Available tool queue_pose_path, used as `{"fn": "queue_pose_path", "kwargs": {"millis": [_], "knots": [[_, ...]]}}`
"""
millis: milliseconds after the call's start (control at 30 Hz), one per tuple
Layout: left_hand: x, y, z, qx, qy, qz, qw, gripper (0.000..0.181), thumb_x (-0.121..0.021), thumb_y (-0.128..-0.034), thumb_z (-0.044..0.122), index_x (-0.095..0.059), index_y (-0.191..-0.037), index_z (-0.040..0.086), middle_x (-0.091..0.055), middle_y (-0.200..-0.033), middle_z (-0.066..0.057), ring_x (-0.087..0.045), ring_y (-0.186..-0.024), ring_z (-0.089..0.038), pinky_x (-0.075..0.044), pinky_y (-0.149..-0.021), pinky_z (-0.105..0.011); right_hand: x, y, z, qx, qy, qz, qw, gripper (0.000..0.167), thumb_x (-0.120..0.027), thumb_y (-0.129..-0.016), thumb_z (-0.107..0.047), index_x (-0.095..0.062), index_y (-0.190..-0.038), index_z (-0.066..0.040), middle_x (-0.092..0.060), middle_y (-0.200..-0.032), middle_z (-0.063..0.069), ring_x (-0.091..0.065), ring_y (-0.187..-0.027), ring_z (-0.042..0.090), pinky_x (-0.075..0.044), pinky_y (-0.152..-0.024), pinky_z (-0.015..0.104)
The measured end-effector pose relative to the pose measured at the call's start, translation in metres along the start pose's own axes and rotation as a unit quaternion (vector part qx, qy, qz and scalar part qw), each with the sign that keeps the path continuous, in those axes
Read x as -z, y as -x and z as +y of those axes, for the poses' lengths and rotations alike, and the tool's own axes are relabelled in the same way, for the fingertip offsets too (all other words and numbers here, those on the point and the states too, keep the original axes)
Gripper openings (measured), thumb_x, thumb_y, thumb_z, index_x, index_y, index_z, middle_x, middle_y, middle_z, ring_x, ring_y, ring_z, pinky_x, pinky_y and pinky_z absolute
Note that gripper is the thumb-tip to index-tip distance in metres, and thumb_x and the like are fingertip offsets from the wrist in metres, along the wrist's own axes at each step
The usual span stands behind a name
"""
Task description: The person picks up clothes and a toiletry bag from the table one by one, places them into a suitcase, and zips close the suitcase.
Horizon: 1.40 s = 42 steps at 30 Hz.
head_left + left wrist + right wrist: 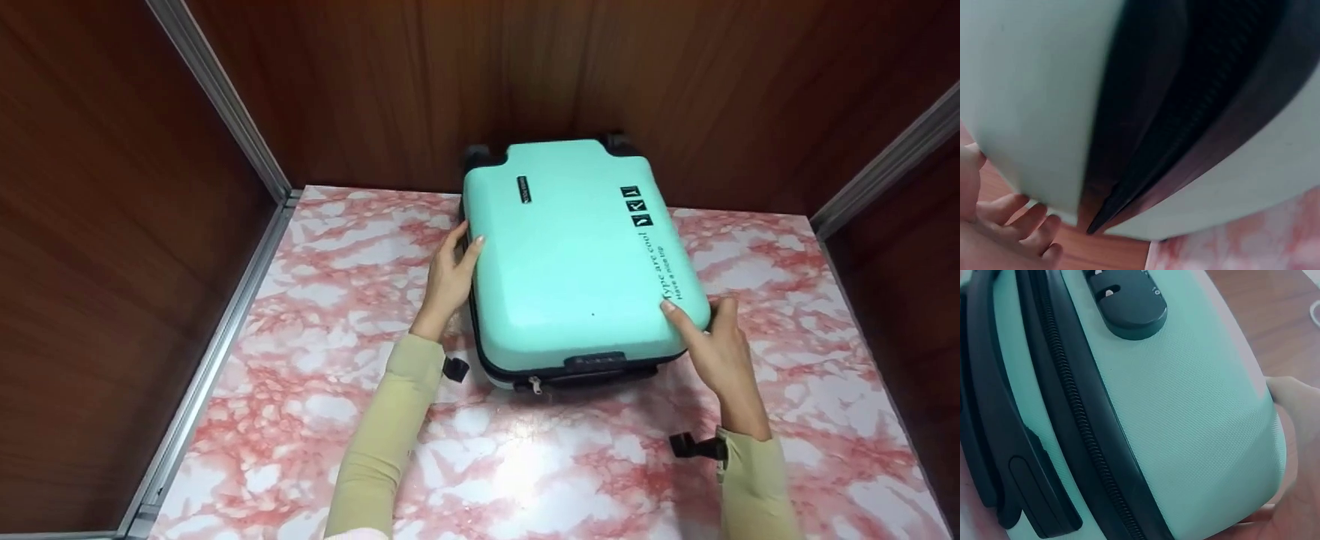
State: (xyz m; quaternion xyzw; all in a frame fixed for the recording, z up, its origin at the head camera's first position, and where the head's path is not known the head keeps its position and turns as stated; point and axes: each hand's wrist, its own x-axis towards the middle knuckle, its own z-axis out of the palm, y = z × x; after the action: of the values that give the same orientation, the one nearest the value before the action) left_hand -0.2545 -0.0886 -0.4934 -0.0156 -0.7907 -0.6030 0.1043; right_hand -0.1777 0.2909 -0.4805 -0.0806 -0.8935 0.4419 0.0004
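A mint-green hard-shell suitcase [562, 255] lies on the marbled surface, its wheels toward the brown back panel. My left hand [450, 281] holds the suitcase's left edge, thumb on the upper shell and fingers along the side. In the left wrist view, the fingers [1030, 222] touch the shell near the black zipper band [1145, 129]. At the near right corner my right hand [720, 352] grips the case, thumb on top. The right wrist view shows the black combination lock [1131, 306], the zipper [1081, 410] and the side handle [1022, 455].
Dark wood-grain panels [360, 90] stand at the back and both sides, with metal trim [225, 90] at the left corner. Red-and-white marbled sheeting [300, 360] covers the surface. A zipper pull [535, 385] hangs at the near end.
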Motion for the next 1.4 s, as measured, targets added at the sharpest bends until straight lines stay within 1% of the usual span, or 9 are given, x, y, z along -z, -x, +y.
{"fn": "queue_pose_path", "kwargs": {"millis": [133, 300, 533, 633, 800, 933, 1133, 1267, 1400], "knots": [[0.002, -0.012, 0.003, 0.004, -0.024, -0.028, 0.9993, 0.059, -0.054, -0.1068, 0.039, -0.042, -0.155, 0.008, -0.040, -0.158, -0.014, -0.039, -0.143, -0.026, -0.036, -0.111, -0.034, -0.002, 0.004, -0.001, -0.008, 0.007, 0.005, 0.9999, 0.085, -0.055, -0.094, -0.069, -0.030, -0.139, -0.003, -0.051, -0.124, 0.027, -0.050, -0.102, 0.039, -0.036, -0.082, 0.047], [0.001, -0.021, 0.003, 0.005, -0.014, -0.045, 0.9989, 0.059, -0.053, -0.1076, 0.037, -0.041, -0.156, 0.006, -0.041, -0.157, -0.014, -0.041, -0.142, -0.022, -0.038, -0.108, -0.031, -0.006, 0.005, 0.000, -0.008, 0.000, 0.019, 0.9998, 0.083, -0.056, -0.094, -0.068, -0.029, -0.140, -0.004, -0.051, -0.124, 0.027, -0.051, -0.102, 0.039, -0.036, -0.082, 0.046], [-0.003, -0.023, 0.001, 0.011, 0.002, -0.049, 0.9987, 0.058, -0.051, -0.1083, 0.037, -0.039, -0.157, 0.008, -0.040, -0.157, -0.014, -0.042, -0.142, -0.021, -0.039, -0.108, -0.030, -0.010, 0.005, 0.001, -0.014, -0.016, 0.036, 0.9991, 0.083, -0.058, -0.094, -0.067, -0.030, -0.140, -0.004, -0.051, -0.126, 0.027, -0.051, -0.107, 0.039, -0.036, -0.085, 0.046], [-0.002, -0.020, 0.005, 0.013, -0.022, -0.041, 0.9988, 0.058, -0.051, -0.1082, 0.038, -0.041, -0.155, 0.006, -0.046, -0.154, -0.015, -0.049, -0.136, -0.023, -0.043, -0.105, -0.033, -0.011, 0.004, 0.002, -0.016, -0.027, 0.034, 0.9989, 0.083, -0.058, -0.094, -0.066, -0.030, -0.140, -0.003, -0.050, -0.127, 0.027, -0.052, -0.108, 0.038, -0.036, -0.085, 0.046], [-0.002, -0.003, 0.019, 0.035, -0.118, -0.021, 0.9921, 0.063, -0.050, -0.1067, 0.046, -0.045, -0.153, 0.004, -0.046, -0.152, -0.018, -0.047, -0.137, -0.031, -0.039, -0.109, -0.042, -0.013, 0.003, 0.002, -0.018, -0.042, 0.031, 0.9985, 0.081, -0.059, -0.095, -0.063, -0.028, -0.141, -0.003, -0.049, -0.130, 0.026, -0.051, -0.110, 0.037, -0.037, -0.088, 0.047], [-0.007, 0.020, 0.030, 0.064, -0.159, -0.049, 0.9839, 0.083, -0.050, -0.1005, 0.062, -0.032, -0.160, 0.007, -0.032, -0.161, -0.020, -0.034, -0.145, -0.037, -0.029, -0.115, -0.049, -0.013, 0.005, 0.003, -0.021, -0.043, 0.040, 0.9981, 0.080, -0.059, -0.095, -0.062, -0.029, -0.140, -0.003, -0.048, -0.131, 0.026, -0.050, -0.111, 0.038, -0.036, -0.091, 0.049], [-0.015, 0.057, 0.035, 0.065, -0.173, -0.086, 0.9790, 0.111, -0.056, -0.0894, 0.075, -0.009, -0.164, 0.009, -0.013, -0.167, -0.018, -0.021, -0.150, -0.038, -0.021, -0.117, -0.053, -0.014, 0.007, 0.004, -0.025, -0.042, 0.045, 0.9978, 0.080, -0.059, -0.095, -0.064, -0.029, -0.138, -0.003, -0.048, -0.132, 0.026, -0.050, -0.110, 0.038, -0.036, -0.090, 0.049], [-0.019, 0.076, 0.034, 0.055, -0.161, -0.075, 0.9826, 0.109, -0.056, -0.0909, 0.073, -0.006, -0.164, 0.010, -0.012, -0.167, -0.016, -0.020, -0.150, -0.037, -0.022, -0.117, -0.055, -0.016, 0.008, 0.005, -0.019, -0.055, 0.034, 0.9977, 0.085, -0.057, -0.096, -0.064, -0.023, -0.149, -0.007, -0.042, -0.143, 0.028, -0.048, -0.117, 0.041, -0.035, -0.097, 0.054], [-0.023, 0.082, 0.030, 0.033, -0.163, -0.056, 0.9846, 0.103, -0.051, -0.0942, 0.072, -0.008, -0.164, 0.010, -0.015, -0.167, -0.016, -0.022, -0.150, -0.036, -0.024, -0.116, -0.054, -0.016, 0.010, 0.006, -0.011, -0.060, 0.024, 0.9979, 0.090, -0.054, -0.097, -0.064, -0.015, -0.160, -0.014, -0.035, -0.154, 0.026, -0.044, -0.128, 0.043, -0.031, -0.104, 0.058]]}}
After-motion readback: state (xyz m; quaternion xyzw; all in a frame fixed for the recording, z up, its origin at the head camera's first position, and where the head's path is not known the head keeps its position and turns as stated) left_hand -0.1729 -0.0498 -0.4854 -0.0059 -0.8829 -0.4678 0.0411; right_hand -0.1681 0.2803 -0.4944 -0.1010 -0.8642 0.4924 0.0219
